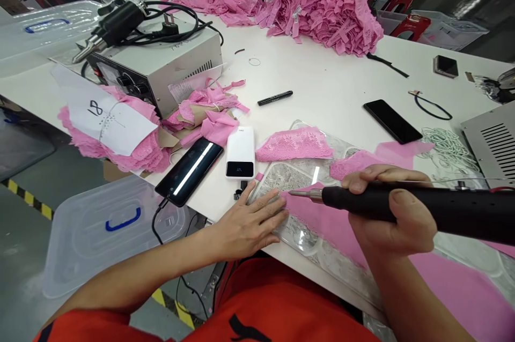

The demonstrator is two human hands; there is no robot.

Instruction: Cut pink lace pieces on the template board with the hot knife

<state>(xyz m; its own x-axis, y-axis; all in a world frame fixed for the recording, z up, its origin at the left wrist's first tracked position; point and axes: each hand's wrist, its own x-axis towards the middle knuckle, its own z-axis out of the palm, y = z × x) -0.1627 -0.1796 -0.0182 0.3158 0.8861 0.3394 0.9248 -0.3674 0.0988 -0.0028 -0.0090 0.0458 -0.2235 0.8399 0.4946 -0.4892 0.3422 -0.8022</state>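
Observation:
My right hand [390,213] is wrapped around a thick black hand-held power tool [364,201] with a narrow metal tip. The tip points left and is at the upper left end of a pink fabric piece [325,218]; whether it touches is unclear. My left hand [251,221] lies flat, fingers stretched, on the left edge of that fabric and the clear plastic template [287,178] beneath it. Above them on the template lies a pink lace piece [295,145]. A second lace piece [350,164] is partly behind my right hand.
A grey control box [177,58] bearing a similar tool [116,23] stands at left, near a bundled lace stack [116,122]. A phone [191,170], white power bank [240,151], pen [275,98] and black phone [392,121] lie around. Pink garments [325,4] are heaped behind.

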